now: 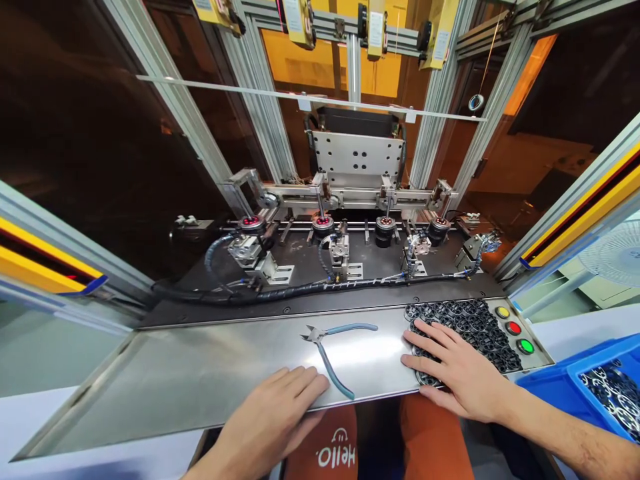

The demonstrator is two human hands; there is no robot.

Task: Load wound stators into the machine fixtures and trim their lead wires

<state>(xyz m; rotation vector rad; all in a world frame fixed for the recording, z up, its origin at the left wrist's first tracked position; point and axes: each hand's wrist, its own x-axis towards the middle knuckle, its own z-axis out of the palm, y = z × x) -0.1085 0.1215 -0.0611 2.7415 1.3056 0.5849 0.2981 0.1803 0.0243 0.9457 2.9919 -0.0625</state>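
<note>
My right hand [463,373] lies palm down with fingers spread over the left part of a pile of small black ring-shaped parts [480,327]. The parts sit on the right end of a metal tray [200,373]. At the tray's front edge, my left hand [283,413] has its fingers bent and close together on top, the thumb lower, below the edge. Just beyond it lies a pair of diagonal cutters [316,335], jaws to the left and blue handles spread apart, touched by neither hand.
Yellow, red and green push buttons [513,328] stand right of the parts. Behind the tray is a machine bed [305,257] with several red-lit round fixtures [323,223] and clamps. A blue bin [555,380] with more parts is at right. Yellow light barriers [585,207] flank the opening.
</note>
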